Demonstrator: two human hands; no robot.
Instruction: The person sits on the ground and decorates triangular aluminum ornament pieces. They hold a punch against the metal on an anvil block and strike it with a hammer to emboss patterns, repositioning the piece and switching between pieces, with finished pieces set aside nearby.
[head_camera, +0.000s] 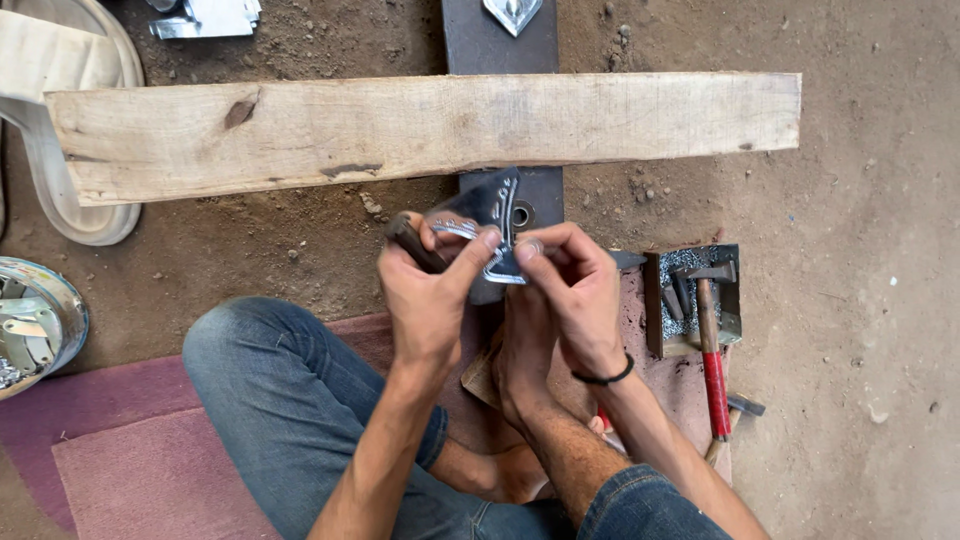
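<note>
Pinching a small embossed metal piece (487, 232) between both hands: left hand (425, 300) clenched, thumb pressed on the piece's lower edge, a dark tool handle (413, 242) tucked in the same fist; right hand (570, 290) gripping the piece's right edge with thumb and fingertips. Held just above a dark steel bar (500, 45) running away under the plank (420, 130), beside a round hole in that bar. Bare foot (520, 350) braced right below the hands, on the bar's near end.

Judging progress: raised line pattern already worked along the piece's edges, so shaping looks well along; the piece being in the hands and off the bar suggests checking or repositioning, with finishing perhaps left. Cannot tell how much.

Farther out: to the right, a small box (690, 300) of tiny metal bits with a red-handled hammer (712, 345) lying across it, a second hammer (745, 405) partly showing below. Another shiny piece (512, 12) on the bar's far end. At left edge, a metal bowl (35, 320) with scraps. Purple mat (130, 450) under the denim-clad legs, dirt floor (860, 250) all round.
</note>
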